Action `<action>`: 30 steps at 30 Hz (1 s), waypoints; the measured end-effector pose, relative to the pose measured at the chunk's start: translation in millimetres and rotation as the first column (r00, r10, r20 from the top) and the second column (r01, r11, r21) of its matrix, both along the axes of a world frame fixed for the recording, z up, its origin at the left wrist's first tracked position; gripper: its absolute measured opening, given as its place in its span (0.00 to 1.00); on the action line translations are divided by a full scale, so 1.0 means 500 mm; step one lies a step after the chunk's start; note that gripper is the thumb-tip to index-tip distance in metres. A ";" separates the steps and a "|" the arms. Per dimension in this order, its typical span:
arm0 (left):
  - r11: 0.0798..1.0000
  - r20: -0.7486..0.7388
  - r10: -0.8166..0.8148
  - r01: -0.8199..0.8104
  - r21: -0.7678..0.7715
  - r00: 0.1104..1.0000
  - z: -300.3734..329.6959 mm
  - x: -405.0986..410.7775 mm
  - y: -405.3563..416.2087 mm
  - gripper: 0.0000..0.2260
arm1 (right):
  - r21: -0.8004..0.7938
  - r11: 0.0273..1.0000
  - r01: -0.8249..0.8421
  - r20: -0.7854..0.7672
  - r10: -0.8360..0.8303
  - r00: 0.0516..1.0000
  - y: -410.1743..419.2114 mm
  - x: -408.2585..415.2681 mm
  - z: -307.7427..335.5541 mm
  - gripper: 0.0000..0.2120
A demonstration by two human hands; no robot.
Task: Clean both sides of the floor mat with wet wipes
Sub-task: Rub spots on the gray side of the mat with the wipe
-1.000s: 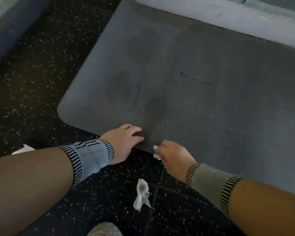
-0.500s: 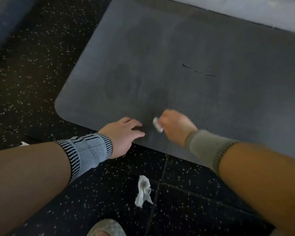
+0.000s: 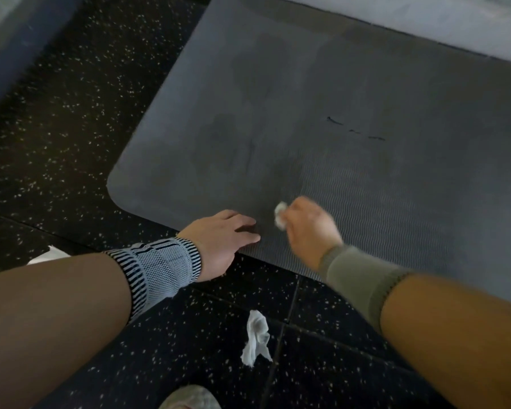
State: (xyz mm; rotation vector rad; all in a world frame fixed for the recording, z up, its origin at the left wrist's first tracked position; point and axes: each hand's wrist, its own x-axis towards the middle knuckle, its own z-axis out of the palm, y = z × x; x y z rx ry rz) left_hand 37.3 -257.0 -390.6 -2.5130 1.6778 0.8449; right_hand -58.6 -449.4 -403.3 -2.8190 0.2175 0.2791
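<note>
A grey floor mat [image 3: 351, 93] with a fine wavy ribbed surface lies on the dark speckled floor. Its left part looks darker and damp, and a few small dark marks [image 3: 354, 131] sit near its middle. My left hand [image 3: 223, 237] rests on the mat's near edge, fingers stretched out. Just to its right, my right hand [image 3: 307, 228] grips a crumpled white wet wipe [image 3: 280, 216] against the mat; the hand is motion-blurred.
A used white wipe [image 3: 255, 336] lies on the floor in front of the mat. Another white scrap [image 3: 46, 255] peeks out behind my left forearm. A shoe tip [image 3: 189, 398] shows at the bottom edge. A pale surface [image 3: 425, 19] borders the mat's far side.
My right hand has moved with the wipe from the mat's near edge up onto its surface, farther from me. My left hand has stayed on the near edge.
</note>
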 end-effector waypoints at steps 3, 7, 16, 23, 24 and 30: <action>0.999 0.011 0.012 -0.011 -0.030 1.000 0.002 0.002 -0.006 0.24 | 0.164 0.930 -0.328 -0.068 0.343 0.937 0.051 -0.076 0.020 0.14; 0.999 0.007 0.034 -0.034 -0.034 0.999 -0.002 0.002 0.008 0.23 | -0.021 0.979 -0.201 -0.070 0.199 0.978 -0.046 0.025 0.018 0.10; 0.993 0.054 0.105 -0.101 -0.068 0.993 0.003 0.032 0.019 0.21 | 0.110 0.882 -0.458 -0.060 0.466 0.883 0.039 -0.020 0.018 0.11; 0.992 0.043 0.116 -0.114 -0.047 0.992 -0.002 0.027 0.027 0.23 | 0.020 0.992 -0.124 0.007 0.124 0.992 0.056 0.001 0.007 0.07; 0.991 0.043 0.126 -0.123 -0.059 0.991 -0.002 0.026 0.026 0.23 | 0.089 0.964 -0.252 0.009 0.252 0.968 0.081 -0.029 0.016 0.07; 0.987 0.011 0.150 -0.149 -0.052 0.989 -0.002 0.032 0.025 0.23 | 0.022 0.940 -0.340 -0.070 0.340 0.938 0.022 0.061 0.017 0.08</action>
